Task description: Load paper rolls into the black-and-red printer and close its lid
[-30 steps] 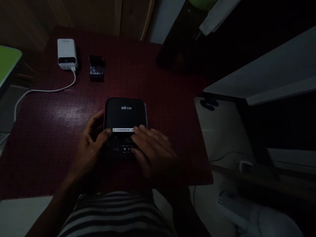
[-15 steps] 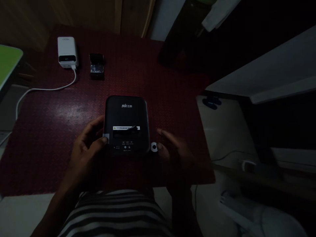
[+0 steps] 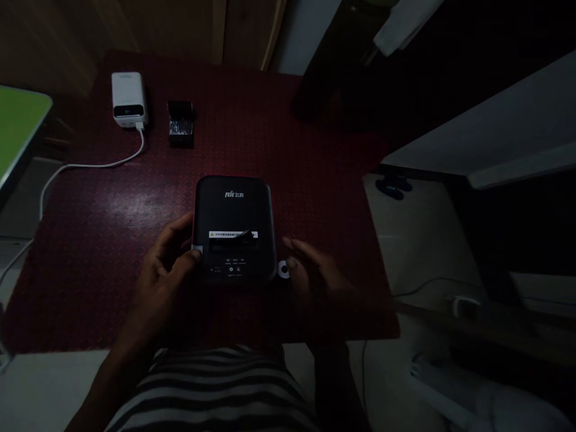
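A small black printer with a paper slot, a white warning strip and light lettering lies flat on the dark red table. My left hand grips its left side, thumb on top at a grey patch and fingers along the edge. Off the printer's right side, my right hand hovers low or rests on the table, index finger and thumb apart. Beside that thumb is a white ring with a dark centre, resembling the end of a small paper roll. The thumb overlaps its edge; whether they touch is unclear. Right-hand lower fingers are in shadow.
A white power bank with a white cable stands at the table's back left. Next to it sits a small black roll-shaped object. A green-topped surface juts in from the left. Dark slippers lie on the floor.
The view has shifted slightly. My right fingertips sit a little closer to the printer. My left hand keeps its hold, and the printer stays in place.
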Available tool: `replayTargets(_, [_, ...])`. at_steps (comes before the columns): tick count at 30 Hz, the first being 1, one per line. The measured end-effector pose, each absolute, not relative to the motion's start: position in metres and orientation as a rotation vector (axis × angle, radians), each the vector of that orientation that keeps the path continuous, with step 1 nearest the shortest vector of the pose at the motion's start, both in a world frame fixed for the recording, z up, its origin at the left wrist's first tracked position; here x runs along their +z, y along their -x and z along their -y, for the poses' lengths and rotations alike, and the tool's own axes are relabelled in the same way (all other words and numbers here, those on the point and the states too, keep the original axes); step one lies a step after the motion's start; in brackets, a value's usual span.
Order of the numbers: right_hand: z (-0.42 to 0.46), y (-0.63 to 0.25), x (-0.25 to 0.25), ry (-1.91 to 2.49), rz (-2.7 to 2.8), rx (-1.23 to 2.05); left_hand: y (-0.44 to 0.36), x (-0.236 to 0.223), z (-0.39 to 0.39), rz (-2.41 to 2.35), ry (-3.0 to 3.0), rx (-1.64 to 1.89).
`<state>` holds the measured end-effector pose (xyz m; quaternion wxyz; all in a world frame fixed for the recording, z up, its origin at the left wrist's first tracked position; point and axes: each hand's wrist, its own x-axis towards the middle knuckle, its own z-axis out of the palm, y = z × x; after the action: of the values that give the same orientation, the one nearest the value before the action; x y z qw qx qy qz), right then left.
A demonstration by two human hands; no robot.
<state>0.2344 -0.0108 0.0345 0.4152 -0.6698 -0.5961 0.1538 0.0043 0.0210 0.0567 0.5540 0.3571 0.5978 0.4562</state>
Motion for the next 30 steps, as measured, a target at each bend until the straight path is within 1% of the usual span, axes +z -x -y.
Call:
replayTargets(7, [0.012,-0.223,0.041,1.704,1.53,0.475,-0.006,0.057,-0.023,-1.426,-0.891,1.075])
replayTargets(11, [0.004,-0.226,0.052,1.664,1.588,0.352,-0.004,0.054,-0.021,-1.389,-0.948,1.093])
replayTargets(14, [-0.016,-0.225,0.065,1.504,1.763,0.221,0.001,0.047,-0.018,-1.339,-1.016,1.1])
replayTargets(16, [-0.035,-0.22,0.071,1.353,1.963,0.2,0.004,0.039,-0.015,-1.296,-1.068,1.121])
replayTargets(18, [-0.057,-0.212,0.075,1.291,2.155,0.224,0.006,0.031,-0.013,-1.265,-1.125,1.15])
replayTargets(23, [-0.096,-0.186,0.084,1.458,2.585,0.425,0.007,0.018,-0.012,-1.259,-1.209,1.187])
replayTargets(27, [-0.108,-0.171,0.088,1.574,2.745,0.426,0.009,0.017,-0.014,-1.267,-1.239,1.178])
replayTargets(30, [-0.112,-0.17,0.087,1.57,2.78,0.437,0.01,0.019,-0.015,-1.277,-1.226,1.159])
